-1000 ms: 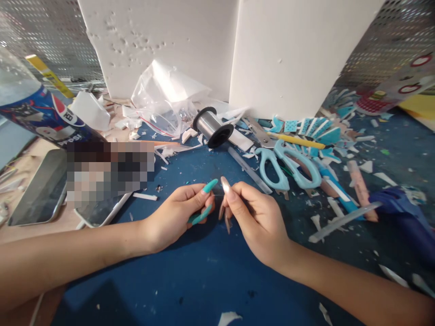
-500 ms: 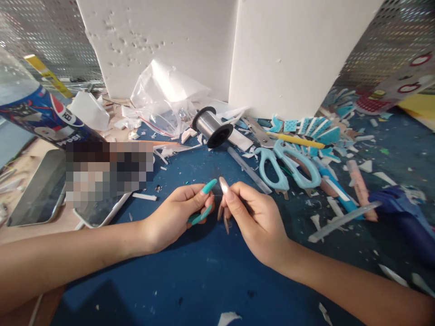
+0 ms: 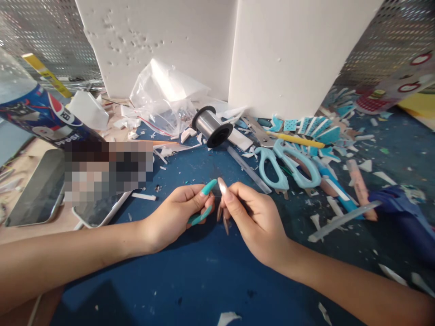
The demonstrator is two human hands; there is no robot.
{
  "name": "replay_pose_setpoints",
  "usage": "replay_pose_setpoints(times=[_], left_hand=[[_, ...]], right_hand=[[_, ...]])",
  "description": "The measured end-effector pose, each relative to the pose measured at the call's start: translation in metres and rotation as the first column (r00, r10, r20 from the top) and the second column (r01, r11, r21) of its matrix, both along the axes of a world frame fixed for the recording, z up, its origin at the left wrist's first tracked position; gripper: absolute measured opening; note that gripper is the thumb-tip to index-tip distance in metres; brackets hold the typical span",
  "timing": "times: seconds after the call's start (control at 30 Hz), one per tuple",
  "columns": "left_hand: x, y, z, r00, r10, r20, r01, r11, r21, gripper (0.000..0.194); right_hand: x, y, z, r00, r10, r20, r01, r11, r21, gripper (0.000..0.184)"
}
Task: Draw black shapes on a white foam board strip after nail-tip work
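Above the blue mat (image 3: 190, 285), my left hand (image 3: 185, 206) and my right hand (image 3: 253, 210) meet with fingertips almost touching. Each pinches thumb against fingers; the left has long turquoise nails, the right beige ones. A very thin strand (image 3: 217, 196) shows faintly in the small gap between them, and its ends are hidden in the fingers. Just beyond the hands lies a black spool (image 3: 211, 127) wound with fine silvery line; whether the strand comes from it I cannot tell. Light blue scissors (image 3: 272, 165) rest to the right of the spool.
White foam boards (image 3: 272, 54) stand at the back, with a clear plastic bag (image 3: 166, 93) before them. A Pepsi bottle (image 3: 50, 117) and phones (image 3: 37, 190) are at left. On the right are a blue glue gun (image 3: 404, 217), a yellow pencil (image 3: 295, 139) and scattered scraps.
The fingertips have shifted very slightly, the right thumb a little leftward, toward the left thumb. Both hands keep their pinch; the objects around stay put.
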State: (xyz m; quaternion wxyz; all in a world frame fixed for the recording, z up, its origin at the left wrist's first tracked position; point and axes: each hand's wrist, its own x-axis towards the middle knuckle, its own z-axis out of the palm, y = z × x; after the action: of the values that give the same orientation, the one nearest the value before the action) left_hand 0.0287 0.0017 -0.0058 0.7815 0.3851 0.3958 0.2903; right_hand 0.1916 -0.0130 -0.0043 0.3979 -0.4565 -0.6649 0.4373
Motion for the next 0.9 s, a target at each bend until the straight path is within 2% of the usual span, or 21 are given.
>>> replay_pose_setpoints(times=[0.7,0.9], left_hand=[[0.0038,-0.0022,0.0009,0.991,0.083,0.106,-0.083,0.997,0.0,0.036],[0.0065,-0.0032,-0.0042,0.988,0.095,0.125,-0.107,0.99,0.094,0.038]], right_hand=[[-0.0012,0.0025,-0.0018,0.999,0.027,0.026,-0.026,0.999,-0.033,0.038],[-0.0035,0.0041,-0.0019,0.997,0.048,0.067,-0.046,0.998,-0.039,0.035]])
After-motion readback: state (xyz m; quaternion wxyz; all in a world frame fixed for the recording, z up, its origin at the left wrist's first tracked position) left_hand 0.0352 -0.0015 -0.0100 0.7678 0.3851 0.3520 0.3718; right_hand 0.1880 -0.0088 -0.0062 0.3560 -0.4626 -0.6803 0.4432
